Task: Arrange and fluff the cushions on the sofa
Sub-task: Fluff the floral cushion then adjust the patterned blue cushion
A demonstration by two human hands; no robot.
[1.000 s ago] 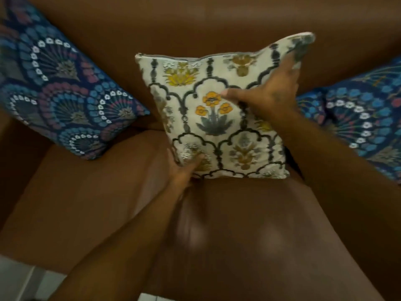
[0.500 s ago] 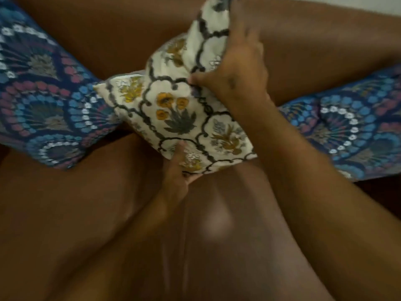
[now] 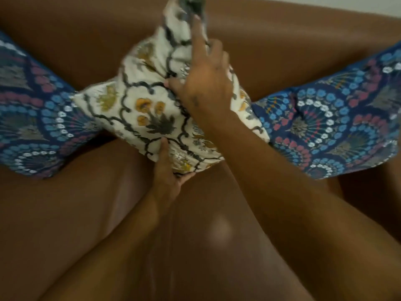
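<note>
1. I have the cream floral cushion tilted on the sofa, between two blue cushions.
2. My right hand fingers bunch its upper fabric; my left hand pinches the bottom corner.
3. It looks soft and light, best held by opposite corners.

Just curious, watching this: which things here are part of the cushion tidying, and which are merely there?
Part of the job:
white floral cushion, gripped by left hand and right hand
left blue cushion
right blue cushion
brown sofa

Merely there:
pale wall strip

Printed cloth cushion on glossy leather-like sofa.
</note>
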